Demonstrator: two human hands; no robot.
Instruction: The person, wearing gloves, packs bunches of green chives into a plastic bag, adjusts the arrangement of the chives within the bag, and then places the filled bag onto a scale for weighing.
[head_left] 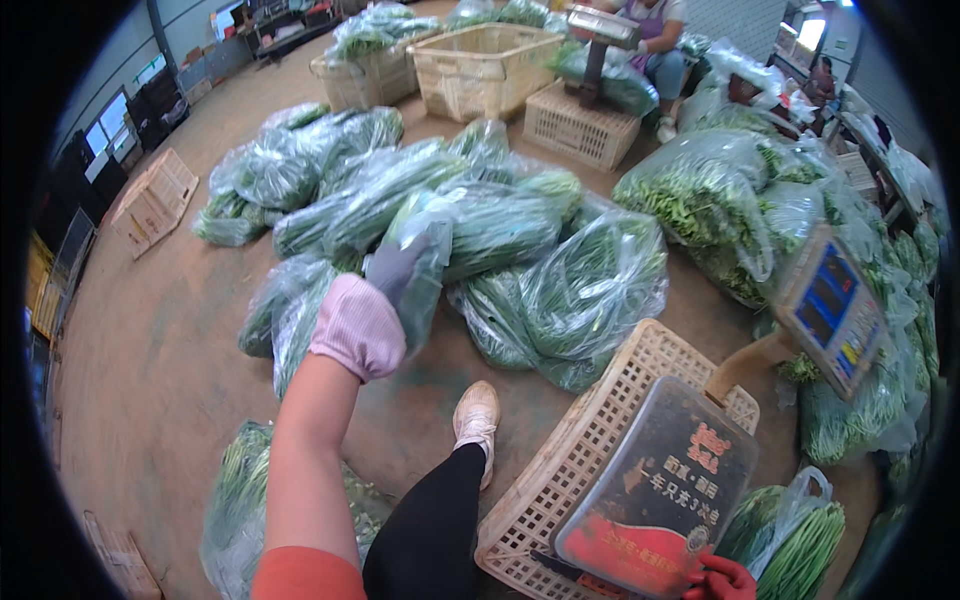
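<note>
My left hand (398, 268), in a grey glove with a pink striped cuff, reaches forward into the pile of bagged greens. Its fingers are closed on a clear plastic bag of green vegetables (425, 295), though motion blurs them. Low at the right, my right hand (722, 580) wears a red glove, with its fingers bent over the near edge of a platform scale (650, 490). The scale's dark plate lies on an upturned beige plastic crate (575, 460). A tilted display (832, 310) stands on its post beyond the plate.
More bagged greens (590, 300) cover the floor ahead, and others (700, 200) line the right side. One bag (240, 500) lies beside my left forearm. Beige crates (485, 70) stand behind. A person (660, 40) sits near a second scale (600, 30). A crate (152, 203) stands at left.
</note>
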